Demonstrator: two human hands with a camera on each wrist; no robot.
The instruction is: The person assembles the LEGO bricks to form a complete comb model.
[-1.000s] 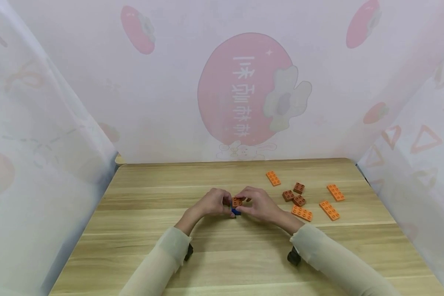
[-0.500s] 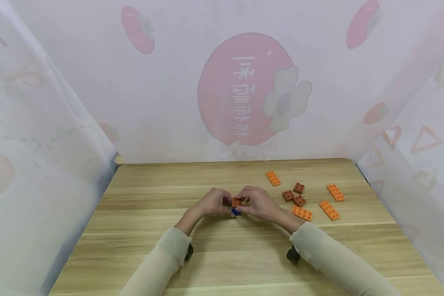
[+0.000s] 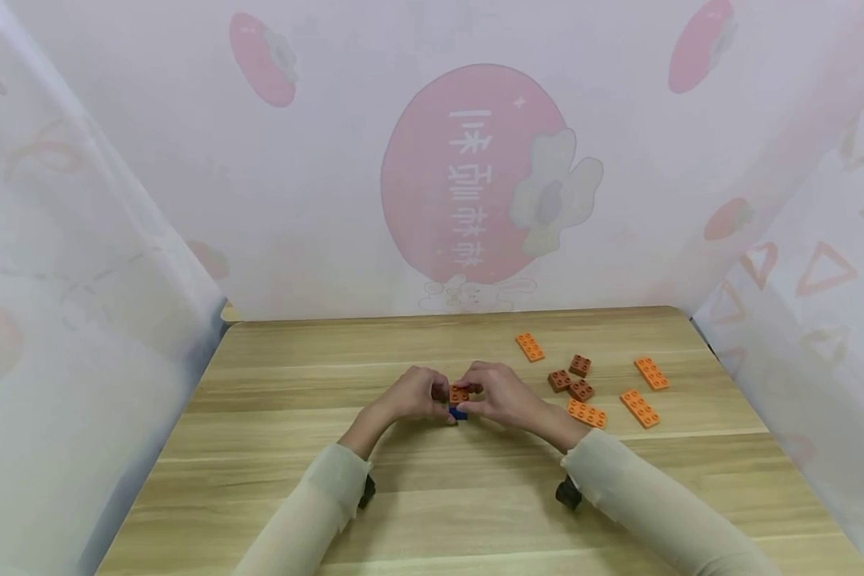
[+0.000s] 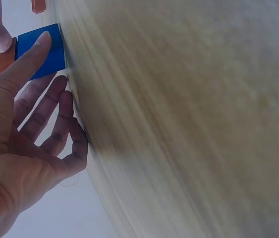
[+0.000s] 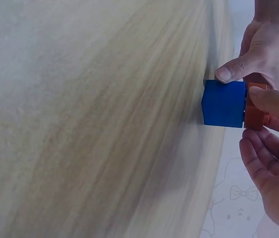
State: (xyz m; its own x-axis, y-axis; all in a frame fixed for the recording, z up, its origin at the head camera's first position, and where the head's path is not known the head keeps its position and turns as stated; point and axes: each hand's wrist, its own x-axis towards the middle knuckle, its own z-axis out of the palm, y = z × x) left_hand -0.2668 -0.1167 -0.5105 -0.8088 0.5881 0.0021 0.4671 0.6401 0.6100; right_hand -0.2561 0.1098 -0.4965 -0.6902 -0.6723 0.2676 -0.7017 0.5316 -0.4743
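Near the middle of the table, a blue block stands with a reddish-brown 2x2 toy brick on top, studs up. My left hand holds the blue block, its thumb flat against the near face in the left wrist view; the other fingers curve behind and below. With thumb and fingertips, my right hand pinches the brown brick from the right. In the right wrist view a thin line of studs shows between the blue block and the brown brick. The fingers partly hide both pieces.
Right of the hands lie three brown 2x2 bricks in a cluster. Several flat orange 2x4 bricks are spread around them, one close to the right forearm. The wooden table ends at a white printed curtain behind and on both sides.
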